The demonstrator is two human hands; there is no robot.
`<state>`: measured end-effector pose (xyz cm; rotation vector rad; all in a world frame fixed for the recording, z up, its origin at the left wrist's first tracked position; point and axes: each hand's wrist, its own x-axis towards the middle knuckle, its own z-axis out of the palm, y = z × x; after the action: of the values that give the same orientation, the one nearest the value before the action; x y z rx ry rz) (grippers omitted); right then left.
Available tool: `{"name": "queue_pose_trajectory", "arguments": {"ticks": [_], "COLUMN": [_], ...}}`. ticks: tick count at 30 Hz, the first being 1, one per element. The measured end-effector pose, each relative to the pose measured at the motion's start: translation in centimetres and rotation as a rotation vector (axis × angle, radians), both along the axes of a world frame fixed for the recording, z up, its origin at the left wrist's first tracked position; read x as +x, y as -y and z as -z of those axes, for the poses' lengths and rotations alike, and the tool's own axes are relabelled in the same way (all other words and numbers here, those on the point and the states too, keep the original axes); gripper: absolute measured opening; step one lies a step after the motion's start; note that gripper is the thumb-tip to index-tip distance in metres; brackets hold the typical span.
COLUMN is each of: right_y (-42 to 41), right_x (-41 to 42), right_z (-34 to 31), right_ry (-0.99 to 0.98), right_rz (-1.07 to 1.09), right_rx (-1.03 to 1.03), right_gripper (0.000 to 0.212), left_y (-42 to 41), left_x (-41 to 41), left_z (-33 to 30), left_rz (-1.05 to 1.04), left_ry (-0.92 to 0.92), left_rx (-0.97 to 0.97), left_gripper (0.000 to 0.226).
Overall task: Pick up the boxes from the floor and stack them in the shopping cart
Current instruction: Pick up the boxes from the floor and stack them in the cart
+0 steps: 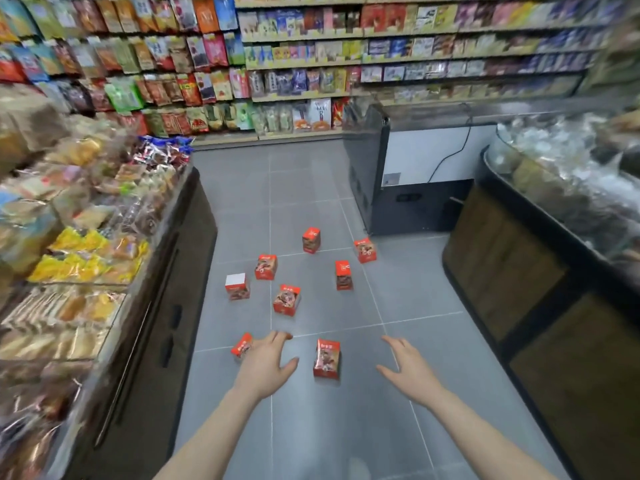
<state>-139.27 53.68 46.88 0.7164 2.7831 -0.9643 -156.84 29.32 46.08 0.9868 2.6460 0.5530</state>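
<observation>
1. Eight small red cardboard boxes with printed food pictures lay scattered on the grey tiled floor (311, 427) of a shop aisle, none touching another.
2. The nearest red box (327, 359) stood upright between the two outstretched hands; a tilted red box (242, 345) lay just behind the left hand, partly hidden by it.
3. Farther out stood a white-topped red box (237, 286), a box (287, 300) near the middle, one (266, 267) behind it, a tall one (344, 275) to the right, and two at the back (311, 240) (365, 250).
4. The left hand (265, 367) was spread wide, fingers straight, holding nothing.
5. The right hand (408, 367) was likewise wide, fingers relaxed, gripping nothing.
6. Open floor lay around every box, with the widest bare stretch to the right of the cluster.
7. A dark-fronted counter (180, 289) of bagged snacks edged the aisle on the left.
8. A dark wooden counter (519, 271) edged it on the right, with a black and white freezer cabinet (408, 168) beyond; the back right box sat near the cabinet's base.
9. Shelves of packaged goods (346, 46) closed the far end.
</observation>
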Motion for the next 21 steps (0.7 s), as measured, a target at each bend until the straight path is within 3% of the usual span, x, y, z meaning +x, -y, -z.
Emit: {"name": "queue_pose_trajectory", "arguments": {"ticks": [6,9,13,21], "right_y": [-5.0,-8.3,-11.5,-15.0], "right_x": [-8.3,-13.1,-19.7,-29.2], "right_z": [5.5,8.9,12.8,27.0], "right_ry": [0.042,0.080,0.088,0.127], "right_rz": [0.065,0.120,0.231,0.271], "right_rx": [-0.121,-0.193,-0.303,-0.404], "right_gripper": [0.064,0.063,0.056,0.055], "left_y": [-5.4,-8.7,-12.9,-19.7], "left_x": [-9.2,-14.4,-20.5,-28.4], "left_z": [4.7,7.5,11.7,26.7], "left_rz": [0.007,-0.019,-0.060,-0.072], "left_ry": [0.077,0.101,0.201,0.314], "left_rx": [-0.017,-0.012,-0.057,-0.049], "left_gripper": [0.059,0.046,0.055,0.048]}}
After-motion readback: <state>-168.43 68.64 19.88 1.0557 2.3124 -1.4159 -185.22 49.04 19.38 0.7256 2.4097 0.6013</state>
